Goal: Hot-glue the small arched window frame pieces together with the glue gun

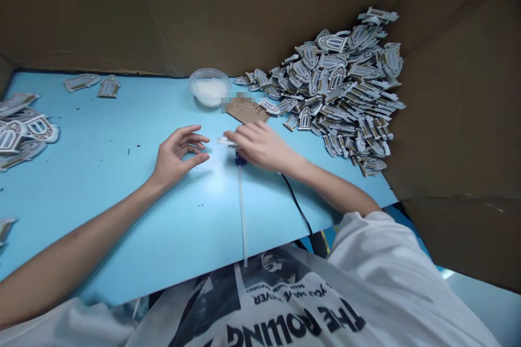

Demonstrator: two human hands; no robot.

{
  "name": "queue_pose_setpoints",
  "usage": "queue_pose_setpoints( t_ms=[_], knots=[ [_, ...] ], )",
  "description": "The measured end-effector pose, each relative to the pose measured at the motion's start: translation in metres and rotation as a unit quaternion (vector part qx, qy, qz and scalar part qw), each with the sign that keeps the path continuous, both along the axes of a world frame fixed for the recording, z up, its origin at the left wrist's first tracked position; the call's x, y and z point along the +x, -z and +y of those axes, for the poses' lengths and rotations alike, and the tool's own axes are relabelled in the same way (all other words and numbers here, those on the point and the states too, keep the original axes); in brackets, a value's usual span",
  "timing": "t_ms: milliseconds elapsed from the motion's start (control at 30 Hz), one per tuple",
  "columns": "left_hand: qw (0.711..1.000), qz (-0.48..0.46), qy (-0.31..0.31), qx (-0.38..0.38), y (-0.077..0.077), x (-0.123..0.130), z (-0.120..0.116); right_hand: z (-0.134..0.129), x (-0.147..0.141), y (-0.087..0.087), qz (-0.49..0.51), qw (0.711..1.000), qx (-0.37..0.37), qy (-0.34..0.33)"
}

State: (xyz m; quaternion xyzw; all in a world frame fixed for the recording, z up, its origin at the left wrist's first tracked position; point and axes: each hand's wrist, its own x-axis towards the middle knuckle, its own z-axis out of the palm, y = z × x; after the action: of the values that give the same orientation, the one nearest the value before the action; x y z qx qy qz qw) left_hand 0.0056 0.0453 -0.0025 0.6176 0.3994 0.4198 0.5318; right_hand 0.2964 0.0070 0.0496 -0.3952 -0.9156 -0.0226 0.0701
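My left hand (178,153) is over the blue tabletop, fingers loosely curved and apart, holding nothing. To its right, my right hand (266,146) is palm down with its fingers bent. A small, blurred white piece (226,141) shows at its fingertips; its full shape is hidden. Under this hand sits a dark blue tool end (241,160), most of it covered. A long translucent stick (242,211), like a glue stick, runs from it toward my shirt. A black cord (296,199) comes from beneath the right wrist.
Many arched window-shaped pieces (325,81) are heaped at the back right. More such pieces (24,133) lie at the far left, and two (109,87) at the back. A clear bowl (209,88) holds something white. Brown cardboard (246,109) lies nearby; cardboard walls (163,16) surround the table.
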Motion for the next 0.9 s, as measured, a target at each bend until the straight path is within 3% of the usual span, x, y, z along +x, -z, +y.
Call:
queue_pose_setpoints(
  t_ms=[100, 233, 333, 467, 633, 767, 900],
  knots=[
    [1.000, 0.004, 0.009, -0.005, 0.002, 0.001, -0.001, -0.020, 0.060, -0.002, -0.005, 0.987, -0.015, 0.159],
    [0.999, 0.023, 0.034, 0.004, 0.003, 0.003, -0.005, -0.051, 0.121, 0.017, -0.047, 0.928, 0.017, 0.370],
    [0.998, 0.026, 0.048, 0.029, 0.005, 0.004, -0.007, -0.068, 0.138, 0.037, -0.042, 0.914, 0.040, 0.402],
    [0.997, 0.032, 0.046, 0.060, 0.010, 0.006, -0.007, -0.075, 0.137, 0.048, -0.013, 0.930, 0.049, 0.365],
    [0.986, 0.045, 0.020, 0.159, 0.013, 0.007, -0.017, -0.047, 0.103, 0.026, 0.022, 0.965, 0.061, 0.255],
    [0.961, 0.051, 0.014, 0.270, 0.015, 0.014, -0.040, -0.003, 0.041, -0.005, 0.057, 0.990, 0.087, 0.098],
    [0.928, 0.036, 0.033, 0.370, 0.016, 0.028, -0.054, 0.051, -0.047, -0.021, 0.059, 0.993, 0.067, -0.081]
  ],
)
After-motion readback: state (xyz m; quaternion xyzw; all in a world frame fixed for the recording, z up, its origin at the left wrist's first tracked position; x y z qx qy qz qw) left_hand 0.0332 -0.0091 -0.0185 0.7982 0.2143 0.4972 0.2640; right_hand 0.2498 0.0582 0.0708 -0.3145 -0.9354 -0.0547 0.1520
